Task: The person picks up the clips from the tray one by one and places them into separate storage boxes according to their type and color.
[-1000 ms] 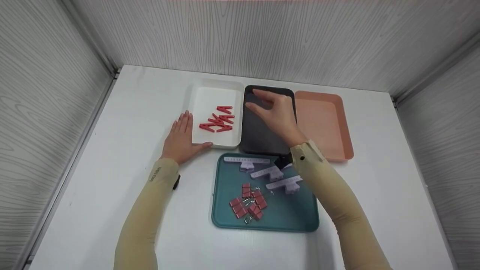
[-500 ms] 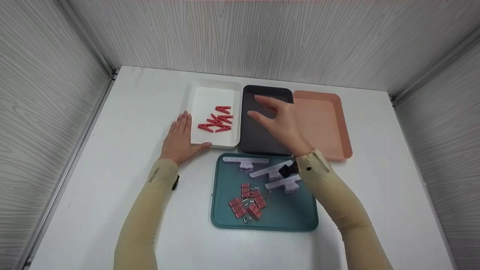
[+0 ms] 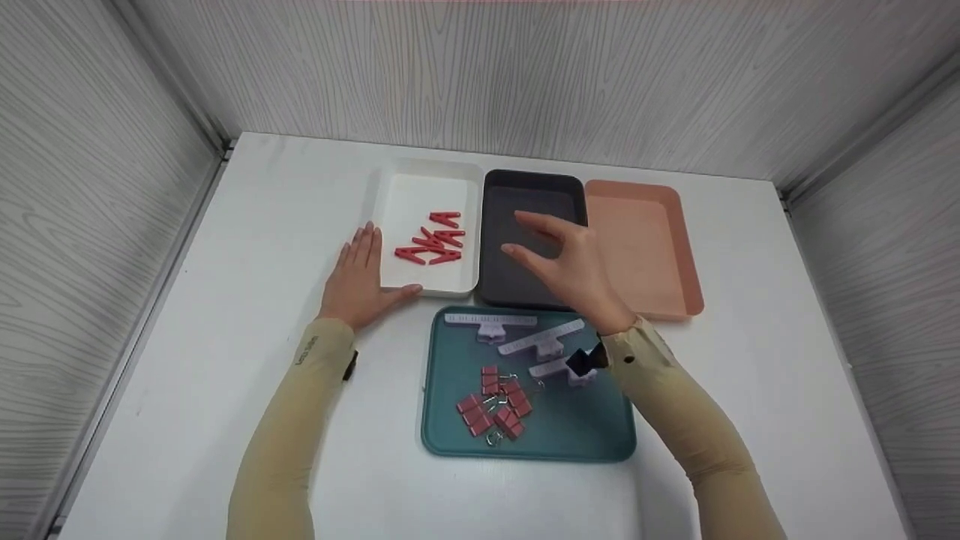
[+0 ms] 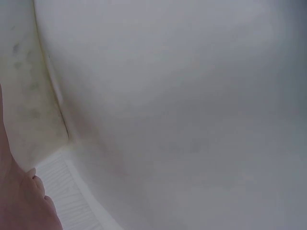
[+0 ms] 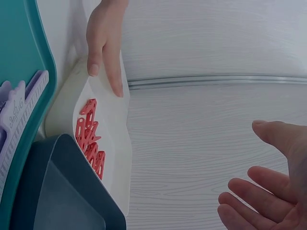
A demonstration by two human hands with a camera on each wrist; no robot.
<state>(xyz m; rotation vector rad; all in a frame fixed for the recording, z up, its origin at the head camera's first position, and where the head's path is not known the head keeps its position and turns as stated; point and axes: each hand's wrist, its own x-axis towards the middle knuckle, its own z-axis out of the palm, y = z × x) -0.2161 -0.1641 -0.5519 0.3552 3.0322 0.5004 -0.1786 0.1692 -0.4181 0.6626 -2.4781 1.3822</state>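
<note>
My left hand (image 3: 352,285) rests with straight fingers along the left side of a white tray (image 3: 420,191), its thumb at the near edge. In that tray lie several small red clothespins (image 3: 446,256). Above a dark grey tray (image 3: 506,277) hovers my right hand (image 3: 566,262), thumb and fingers spread apart around nothing; the right wrist view also shows this hand (image 5: 268,196) holding nothing. Nearer, a teal tray (image 3: 570,439) bears lilac ruler-edged clips (image 3: 491,321) and several pink binder clips (image 3: 474,415). The right wrist's black camera partly covers one lilac clip.
An orange-pink tray (image 3: 637,240) stands to the right of the dark one. The three upper trays sit side by side, with the teal tray close in front. A wood-grain panel (image 3: 480,82) rises behind the white table (image 3: 247,240), and panels flank both sides.
My right hand has moved toward me and slightly right over the dark tray, nearer the teal tray, its thumb and fingers still apart. The left hand stays at the white tray.
</note>
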